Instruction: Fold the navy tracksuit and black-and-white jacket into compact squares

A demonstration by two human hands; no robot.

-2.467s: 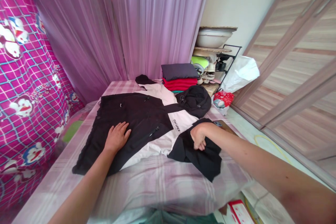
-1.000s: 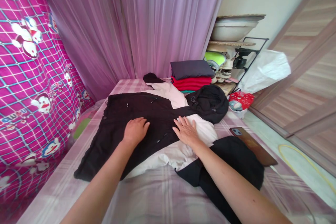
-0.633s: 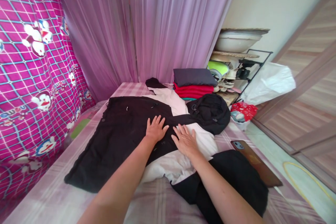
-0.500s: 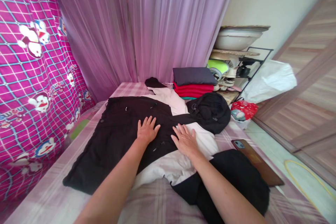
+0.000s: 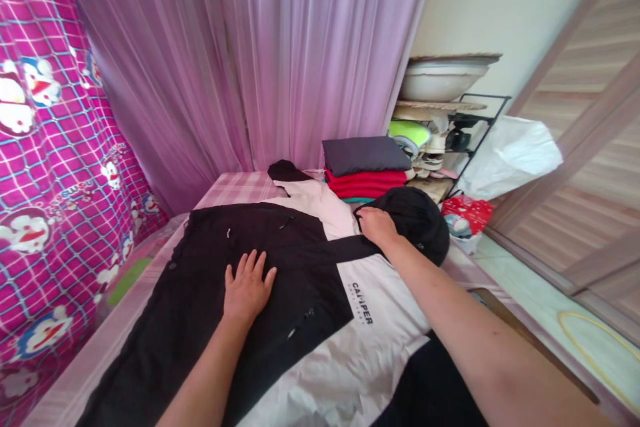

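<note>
On pink-and-white plaid cloth, a black-and-white hooded fabric jacket is spread, likely soft and light, best held at hem and shoulder; its front is touched by the flattened left hand, its hood by the curled right hand, grip unclear.

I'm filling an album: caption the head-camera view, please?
Left hand spread on a jacket, right hand at its hood, a stack of folded fabric beyond.

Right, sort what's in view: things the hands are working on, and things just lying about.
In hand: black-and-white jacket, left hand spread on it; its hood, right hand at the edge.
Lying by, untouched: folded stack; basin; white bag; red bag.
</note>
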